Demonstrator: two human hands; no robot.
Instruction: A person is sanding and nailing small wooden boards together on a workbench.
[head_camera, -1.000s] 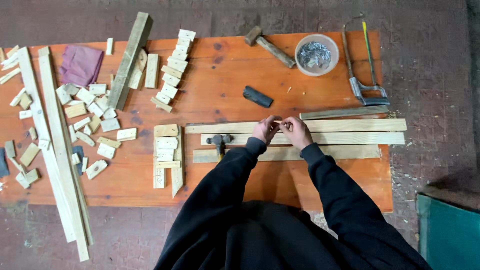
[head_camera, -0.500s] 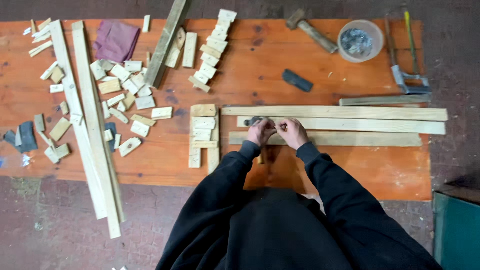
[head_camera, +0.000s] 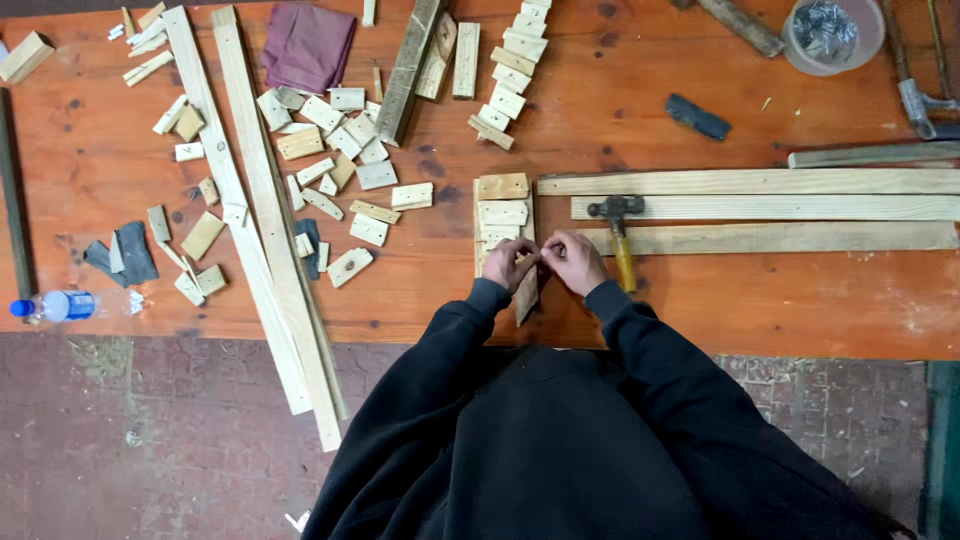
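Note:
My left hand (head_camera: 510, 263) and my right hand (head_camera: 574, 262) meet at the fingertips over the orange table (head_camera: 760, 310), just below a short column of small wooden blocks (head_camera: 503, 212). The fingers pinch something small between them; it is too tiny to make out. A wooden block (head_camera: 527, 296) pokes out under my left hand. A hammer with a yellow handle (head_camera: 620, 238) lies right beside my right hand, its head on three long wooden slats (head_camera: 780, 208).
Many small wood offcuts (head_camera: 330, 170) are scattered left of centre. Two long planks (head_camera: 262, 230) overhang the front edge. A purple cloth (head_camera: 308, 45), a plastic tub of nails (head_camera: 833, 32), a dark block (head_camera: 697, 116) and a water bottle (head_camera: 55, 305) also lie on the table.
The view has shifted so the table contents sit further right and closer. My hands have stayed together and now sit lower, near the column of blocks.

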